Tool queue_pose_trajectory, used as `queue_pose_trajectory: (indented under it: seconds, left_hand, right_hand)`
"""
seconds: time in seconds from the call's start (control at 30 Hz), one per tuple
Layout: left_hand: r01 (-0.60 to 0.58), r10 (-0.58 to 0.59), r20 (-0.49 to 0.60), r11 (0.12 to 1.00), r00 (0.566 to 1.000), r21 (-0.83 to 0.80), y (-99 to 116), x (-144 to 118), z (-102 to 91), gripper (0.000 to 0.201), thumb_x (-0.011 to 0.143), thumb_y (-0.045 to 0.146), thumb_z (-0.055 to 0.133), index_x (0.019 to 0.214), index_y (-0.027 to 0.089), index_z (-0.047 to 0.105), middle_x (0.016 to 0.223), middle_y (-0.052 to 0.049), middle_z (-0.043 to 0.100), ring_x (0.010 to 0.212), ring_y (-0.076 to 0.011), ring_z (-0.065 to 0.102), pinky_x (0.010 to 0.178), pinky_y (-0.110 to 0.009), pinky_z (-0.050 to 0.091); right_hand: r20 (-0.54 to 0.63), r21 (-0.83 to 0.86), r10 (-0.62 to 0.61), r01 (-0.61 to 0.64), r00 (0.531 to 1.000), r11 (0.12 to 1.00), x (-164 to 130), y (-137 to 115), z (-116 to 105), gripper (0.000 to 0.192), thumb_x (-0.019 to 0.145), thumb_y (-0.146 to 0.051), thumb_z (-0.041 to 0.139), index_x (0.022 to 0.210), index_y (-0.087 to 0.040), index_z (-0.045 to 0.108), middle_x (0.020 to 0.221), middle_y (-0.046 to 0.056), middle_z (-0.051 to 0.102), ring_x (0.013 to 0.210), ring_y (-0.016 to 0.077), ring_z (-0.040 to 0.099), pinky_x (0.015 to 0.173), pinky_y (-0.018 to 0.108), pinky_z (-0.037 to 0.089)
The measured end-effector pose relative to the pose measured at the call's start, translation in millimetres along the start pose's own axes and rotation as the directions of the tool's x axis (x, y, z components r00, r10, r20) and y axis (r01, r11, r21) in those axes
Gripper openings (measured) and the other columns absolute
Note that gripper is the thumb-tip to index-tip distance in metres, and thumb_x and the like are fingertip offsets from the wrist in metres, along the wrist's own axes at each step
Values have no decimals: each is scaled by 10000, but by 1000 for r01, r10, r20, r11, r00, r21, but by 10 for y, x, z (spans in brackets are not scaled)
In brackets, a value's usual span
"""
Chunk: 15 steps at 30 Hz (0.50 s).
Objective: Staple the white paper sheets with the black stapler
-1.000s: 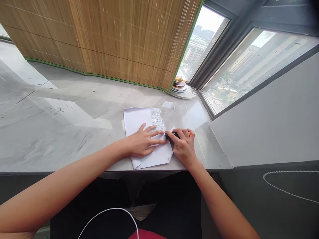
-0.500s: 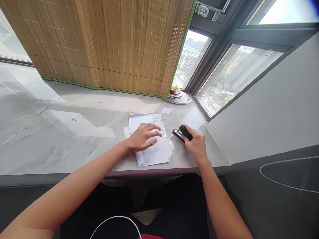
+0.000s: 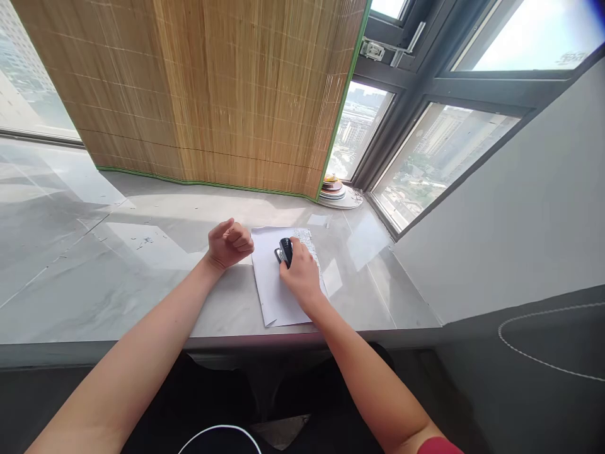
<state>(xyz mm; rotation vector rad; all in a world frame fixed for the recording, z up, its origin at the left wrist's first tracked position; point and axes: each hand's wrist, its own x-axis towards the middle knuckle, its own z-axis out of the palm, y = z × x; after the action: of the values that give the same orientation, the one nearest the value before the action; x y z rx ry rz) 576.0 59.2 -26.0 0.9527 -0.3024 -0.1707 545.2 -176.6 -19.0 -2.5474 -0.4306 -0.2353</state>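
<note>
A white sheet of paper (image 3: 274, 296) lies on the grey marble sill (image 3: 142, 277), with a strip of many staples (image 3: 307, 243) along its right side. My right hand (image 3: 300, 277) rests on the paper and grips a black stapler (image 3: 285, 251), which points toward the far left. My left hand (image 3: 229, 243) hovers just left of the paper's far corner, fingers curled into a loose fist with nothing in it.
A bamboo blind (image 3: 212, 94) with a green edge hangs behind the sill. A stack of plates (image 3: 336, 191) sits in the far right corner by the dark window frame (image 3: 401, 107). A grey wall (image 3: 510, 208) bounds the right side. A white cable (image 3: 220, 435) crosses my lap.
My right hand carried the stapler from the right of the paper onto its middle. My left hand lifted off the paper, moved left and curled shut. The view tilted upward.
</note>
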Motion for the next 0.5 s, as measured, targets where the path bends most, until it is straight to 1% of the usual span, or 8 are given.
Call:
queue_pose_trajectory:
  seconds: [0.1, 0.17, 0.23, 0.3, 0.33, 0.4, 0.47, 0.5]
  left_hand:
    - [34, -37, 110, 999, 993, 28, -57, 7, -90, 755, 847, 749, 529, 498, 234, 102, 488, 66, -16, 353, -111, 170, 397, -292, 234]
    - [45, -50, 129, 998, 990, 36, -80, 8, -116, 746, 816, 724, 573, 496, 238, 107, 490, 67, -22, 353, -112, 165, 389, -293, 236]
    - [58, -64, 145, 997, 987, 45, -98, 3, -94, 705, 820, 664, 569, 493, 244, 108, 492, 68, -31, 356, -111, 147, 382, -290, 237]
    - [97, -109, 230, 993, 967, 62, -128, -4, -21, 676, 797, 586, 592, 482, 246, 99, 480, 68, -23, 363, -104, 122, 380, -286, 223]
    - [134, -153, 301, 988, 941, 82, -148, -8, 29, 675, 774, 554, 614, 475, 246, 94, 467, 66, -7, 366, -99, 114, 380, -286, 212]
    - [224, -271, 440, 962, 856, 157, -194, -15, 132, 683, 739, 521, 653, 458, 245, 94, 439, 59, 36, 363, -96, 120, 383, -294, 201]
    - [279, -366, 509, 929, 779, 241, -229, -21, 214, 690, 731, 528, 667, 449, 251, 101, 420, 52, 63, 349, -103, 142, 379, -306, 212]
    - [287, -389, 518, 920, 762, 268, -239, -22, 243, 692, 733, 540, 665, 449, 254, 103, 415, 52, 63, 341, -107, 151, 376, -311, 224]
  right_hand:
    - [-19, -39, 36, -37, 999, 999, -46, 321, -153, 561, 843, -164, 529, 1398, -219, 465, 1112, 111, 660, 898, 264, 643, 707, 343, 472]
    - [-66, -51, 90, -94, 994, 994, -98, 567, -276, 550, 856, -173, 526, 1400, -225, 464, 1094, 110, 667, 881, 266, 647, 703, 346, 468]
    - [-110, -49, 143, -149, 984, 988, -161, 776, -375, 535, 881, -213, 533, 1410, -235, 460, 1094, 109, 673, 891, 276, 652, 717, 358, 475]
    - [-136, -29, 158, -164, 978, 986, -202, 923, -453, 536, 907, -316, 573, 1423, -232, 458, 1093, 108, 676, 927, 288, 654, 752, 375, 490]
    - [-147, -11, 155, -158, 977, 987, -199, 977, -492, 548, 913, -388, 594, 1421, -224, 466, 1083, 107, 675, 939, 292, 653, 769, 382, 497]
    - [-167, 56, 123, -115, 978, 992, -117, 1067, -573, 522, 940, -513, 572, 1365, -213, 532, 1050, 97, 669, 941, 280, 647, 796, 383, 504]
    - [-208, 140, 82, -54, 975, 989, 79, 1162, -638, 412, 1003, -519, 451, 1208, -213, 635, 1010, 84, 661, 910, 252, 636, 808, 373, 503]
    - [-237, 172, 60, -18, 970, 985, 213, 1217, -650, 390, 1028, -467, 385, 1112, -212, 668, 1000, 81, 660, 897, 239, 629, 819, 371, 502]
